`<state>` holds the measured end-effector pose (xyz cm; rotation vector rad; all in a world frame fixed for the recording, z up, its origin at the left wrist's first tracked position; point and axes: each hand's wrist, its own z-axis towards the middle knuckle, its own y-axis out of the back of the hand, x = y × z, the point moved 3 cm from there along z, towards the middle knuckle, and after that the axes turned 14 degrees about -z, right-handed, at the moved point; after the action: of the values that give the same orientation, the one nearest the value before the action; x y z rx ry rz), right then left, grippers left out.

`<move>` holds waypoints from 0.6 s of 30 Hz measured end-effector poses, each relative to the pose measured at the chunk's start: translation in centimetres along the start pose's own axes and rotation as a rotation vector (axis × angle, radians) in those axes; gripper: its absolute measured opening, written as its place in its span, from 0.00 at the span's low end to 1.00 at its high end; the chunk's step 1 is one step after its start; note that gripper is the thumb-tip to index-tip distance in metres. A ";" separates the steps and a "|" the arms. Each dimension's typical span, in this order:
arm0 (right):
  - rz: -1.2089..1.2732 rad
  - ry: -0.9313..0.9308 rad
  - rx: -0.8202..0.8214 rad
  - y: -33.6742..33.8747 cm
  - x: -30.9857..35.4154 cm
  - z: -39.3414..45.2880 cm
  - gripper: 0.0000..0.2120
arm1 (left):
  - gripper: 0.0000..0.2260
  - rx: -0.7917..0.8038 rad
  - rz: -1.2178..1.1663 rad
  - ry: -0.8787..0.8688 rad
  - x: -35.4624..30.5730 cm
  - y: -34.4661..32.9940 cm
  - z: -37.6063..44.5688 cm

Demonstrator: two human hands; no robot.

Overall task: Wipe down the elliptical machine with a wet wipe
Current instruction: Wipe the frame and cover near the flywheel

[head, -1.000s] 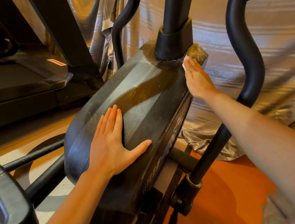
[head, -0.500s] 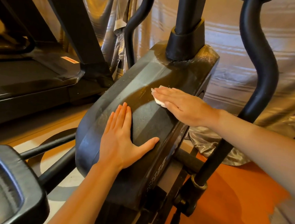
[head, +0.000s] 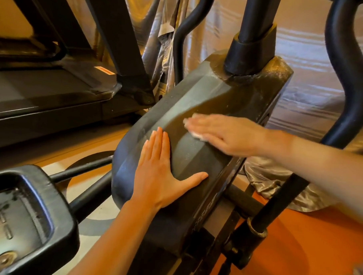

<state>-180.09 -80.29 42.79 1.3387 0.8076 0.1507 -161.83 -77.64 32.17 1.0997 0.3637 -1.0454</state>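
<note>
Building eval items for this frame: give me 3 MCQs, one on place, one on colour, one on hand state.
1. Where is the wet wipe?
A. On the floor
B. Under the right hand, on the flywheel housing
C. On the pedal

2. What colour is the wipe?
A. White
B. Blue
C. Yellow

3. How does the left hand lie?
A. Fisted round a bar
B. Raised off the machine
C. Flat on the housing, fingers straight

Key: 1 B, only an edge peeks out beneath the palm; 2 A, that edge is white; 3 C, the palm rests on the housing, thumb spread.
</note>
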 end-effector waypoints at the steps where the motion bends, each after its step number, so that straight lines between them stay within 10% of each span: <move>1: -0.009 -0.114 0.012 0.2 -2.1 0.5 0.23 | 0.58 -0.005 0.004 -0.007 0.1 0.1 0.0; 5: -0.076 -0.489 -0.018 0.7 -4.1 2.8 0.23 | 0.57 -0.025 0.016 -0.007 0.3 0.1 0.0; 11: 0.017 -0.045 -0.070 -0.7 6.2 2.8 0.23 | 0.56 -0.061 -0.024 -0.016 0.1 0.0 -0.1; 18: 0.028 -0.421 -0.001 -0.9 -5.6 5.8 0.23 | 0.57 -0.098 -0.001 0.027 0.3 0.3 -0.2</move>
<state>-180.99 -88.12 44.46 1.3209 0.4330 -0.1078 -161.34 -77.55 32.04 1.0267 0.4323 -1.0047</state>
